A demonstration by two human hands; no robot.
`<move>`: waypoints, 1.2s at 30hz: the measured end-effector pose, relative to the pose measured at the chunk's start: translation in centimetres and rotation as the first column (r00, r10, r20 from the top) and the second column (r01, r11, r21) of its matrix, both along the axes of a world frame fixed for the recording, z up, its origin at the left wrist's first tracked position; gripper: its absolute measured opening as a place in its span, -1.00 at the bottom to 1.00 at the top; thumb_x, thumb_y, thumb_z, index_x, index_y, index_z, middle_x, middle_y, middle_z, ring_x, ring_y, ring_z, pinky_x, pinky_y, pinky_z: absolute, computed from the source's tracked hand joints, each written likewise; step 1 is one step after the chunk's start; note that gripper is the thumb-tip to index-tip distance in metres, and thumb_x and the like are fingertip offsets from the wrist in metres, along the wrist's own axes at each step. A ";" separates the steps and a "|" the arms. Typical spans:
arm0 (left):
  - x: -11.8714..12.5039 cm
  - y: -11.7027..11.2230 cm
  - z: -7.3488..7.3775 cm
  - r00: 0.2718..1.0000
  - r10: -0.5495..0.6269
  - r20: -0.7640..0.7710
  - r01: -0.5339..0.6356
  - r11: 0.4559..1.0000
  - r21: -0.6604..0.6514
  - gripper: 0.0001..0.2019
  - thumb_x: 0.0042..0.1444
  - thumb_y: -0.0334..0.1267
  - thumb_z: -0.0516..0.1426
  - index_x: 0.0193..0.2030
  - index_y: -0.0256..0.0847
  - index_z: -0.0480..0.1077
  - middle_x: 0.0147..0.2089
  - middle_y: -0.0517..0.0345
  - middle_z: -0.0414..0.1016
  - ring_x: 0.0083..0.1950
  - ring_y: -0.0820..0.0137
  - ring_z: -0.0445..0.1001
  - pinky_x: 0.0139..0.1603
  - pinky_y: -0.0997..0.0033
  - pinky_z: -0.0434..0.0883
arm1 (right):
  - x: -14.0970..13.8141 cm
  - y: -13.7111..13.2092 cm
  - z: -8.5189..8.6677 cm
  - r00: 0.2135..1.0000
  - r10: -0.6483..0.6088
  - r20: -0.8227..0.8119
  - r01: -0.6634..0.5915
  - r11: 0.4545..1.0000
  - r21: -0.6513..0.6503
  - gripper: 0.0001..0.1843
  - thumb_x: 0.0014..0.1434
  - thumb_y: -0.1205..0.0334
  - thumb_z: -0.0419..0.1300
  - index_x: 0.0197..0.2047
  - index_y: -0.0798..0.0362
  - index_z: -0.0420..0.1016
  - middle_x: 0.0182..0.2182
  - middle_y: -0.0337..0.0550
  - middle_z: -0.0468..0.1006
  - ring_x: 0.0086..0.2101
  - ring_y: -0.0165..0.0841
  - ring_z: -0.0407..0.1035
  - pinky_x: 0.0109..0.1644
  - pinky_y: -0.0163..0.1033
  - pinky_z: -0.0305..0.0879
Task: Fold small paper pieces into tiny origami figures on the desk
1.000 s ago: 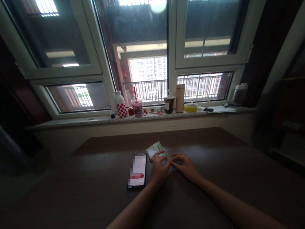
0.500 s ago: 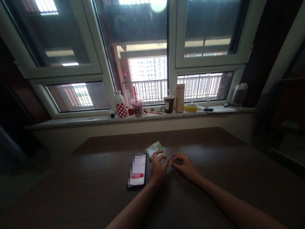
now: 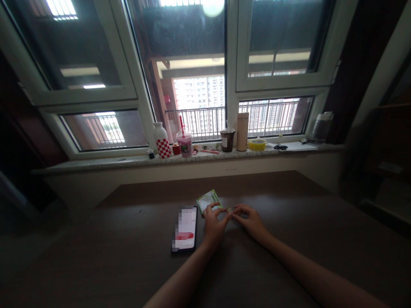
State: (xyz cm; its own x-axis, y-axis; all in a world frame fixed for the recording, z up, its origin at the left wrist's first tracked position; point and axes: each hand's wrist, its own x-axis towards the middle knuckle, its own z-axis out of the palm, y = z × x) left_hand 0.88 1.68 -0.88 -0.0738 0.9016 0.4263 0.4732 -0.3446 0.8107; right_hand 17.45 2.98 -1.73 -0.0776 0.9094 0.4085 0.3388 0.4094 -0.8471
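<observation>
A tiny pale, yellowish piece is between the fingertips of my two hands, too small to identify. My left hand pinches it from the left with thumb and index finger. From the right, the thumb and index finger of my right hand close on the same piece. Just behind my left hand lies a flat green-and-white packet, its near right part hidden by the fingers. A phone with a lit, partly blurred screen rests on the brown table, left of my left hand.
Beyond the table, a stone windowsill carries a red-checked white bottle, a pink drink cup, a dark drink cup, a tan flask, a yellow tape roll and black scissors.
Both hands have shifted very slightly, and their fingertips are a little closer together. The small piece now sits slightly higher between them. The packet and phone have stayed in place.
</observation>
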 end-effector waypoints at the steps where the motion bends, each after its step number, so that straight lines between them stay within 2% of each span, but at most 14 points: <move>1: 0.0 0.0 -0.1 1.000 -0.007 -0.013 0.007 1.000 -0.001 -0.84 0.03 -0.15 0.25 -0.26 -0.12 0.57 0.06 0.04 0.36 0.19 0.16 0.26 0.27 0.10 0.17 | 0.0 0.1 -0.1 1.000 -0.001 -0.013 0.001 1.000 -0.004 -0.76 0.04 0.02 0.29 -0.43 0.02 0.57 -0.32 -0.06 0.60 -0.04 -0.13 0.39 0.09 -0.06 0.23; 7: 0.1 0.3 -0.5 0.998 -0.025 -0.056 0.026 1.000 0.015 -0.97 0.04 -0.33 0.22 -0.36 -0.16 0.52 0.06 0.03 0.38 0.17 0.17 0.27 0.26 0.05 0.18 | 0.1 0.2 -0.3 1.000 0.023 -0.017 -0.023 1.000 -0.008 -0.72 0.01 -0.04 0.31 -0.45 0.01 0.59 -0.31 -0.06 0.60 -0.07 -0.14 0.41 0.08 -0.05 0.24; 13: 0.1 0.4 -0.5 0.995 -0.053 -0.089 0.059 0.996 0.066 -0.92 -0.01 -0.44 0.21 -0.43 -0.18 0.46 0.09 0.05 0.38 0.19 0.19 0.26 0.27 0.06 0.18 | -0.1 0.0 -0.2 0.998 0.052 0.039 -0.052 0.999 0.001 -0.81 0.03 0.06 0.31 -0.44 0.01 0.60 -0.30 -0.07 0.60 -0.06 -0.15 0.40 0.10 -0.04 0.22; 18: 0.2 0.2 -0.4 0.994 -0.061 -0.094 0.069 0.994 0.089 -0.93 0.01 -0.42 0.21 -0.42 -0.18 0.47 0.09 0.05 0.39 0.20 0.18 0.27 0.27 0.03 0.19 | 0.0 0.1 -0.3 0.999 0.045 0.016 -0.045 0.999 -0.011 -0.80 0.01 0.06 0.31 -0.46 0.02 0.58 -0.32 -0.08 0.59 -0.09 -0.17 0.41 0.08 -0.06 0.25; 23: 0.2 -0.1 -0.2 0.996 -0.027 -0.084 0.033 0.997 0.076 -0.93 0.06 -0.27 0.22 -0.30 -0.13 0.54 0.12 0.04 0.37 0.21 0.15 0.26 0.28 0.01 0.17 | 0.1 0.4 -0.4 0.995 0.032 -0.090 -0.038 0.997 -0.060 -0.73 -0.03 -0.01 0.31 -0.43 0.05 0.55 -0.35 -0.11 0.58 -0.26 -0.22 0.46 -0.05 -0.11 0.33; 27: 0.2 -0.2 0.0 0.993 -0.058 -0.106 0.066 0.995 0.071 -0.94 0.05 -0.24 0.24 -0.34 -0.13 0.55 0.13 0.04 0.38 0.22 0.13 0.25 0.29 0.00 0.16 | 0.1 0.5 -0.5 0.991 0.016 -0.135 -0.025 0.998 -0.060 -0.69 -0.06 -0.04 0.32 -0.42 0.05 0.55 -0.40 -0.13 0.58 -0.30 -0.23 0.45 -0.09 -0.13 0.35; 31: 0.3 -0.3 0.1 0.993 -0.055 -0.104 0.064 0.995 0.083 -0.96 0.05 -0.31 0.22 -0.39 -0.15 0.52 0.14 0.04 0.38 0.23 0.15 0.24 0.29 -0.02 0.15 | 0.0 0.4 -0.3 0.994 0.025 -0.107 -0.029 0.999 -0.037 -0.70 -0.03 -0.04 0.30 -0.44 0.04 0.56 -0.41 -0.13 0.57 -0.29 -0.23 0.44 -0.08 -0.13 0.32; 36: 0.4 -0.2 0.0 0.995 -0.031 -0.092 0.034 0.999 0.025 -0.84 -0.04 -0.52 0.15 -0.42 -0.19 0.50 0.08 0.01 0.39 0.18 0.16 0.26 0.27 0.01 0.18 | -0.1 0.3 0.0 0.998 0.047 -0.035 -0.048 0.999 -0.011 -0.70 0.00 -0.05 0.28 -0.47 0.03 0.57 -0.43 -0.14 0.57 -0.26 -0.22 0.43 -0.05 -0.12 0.29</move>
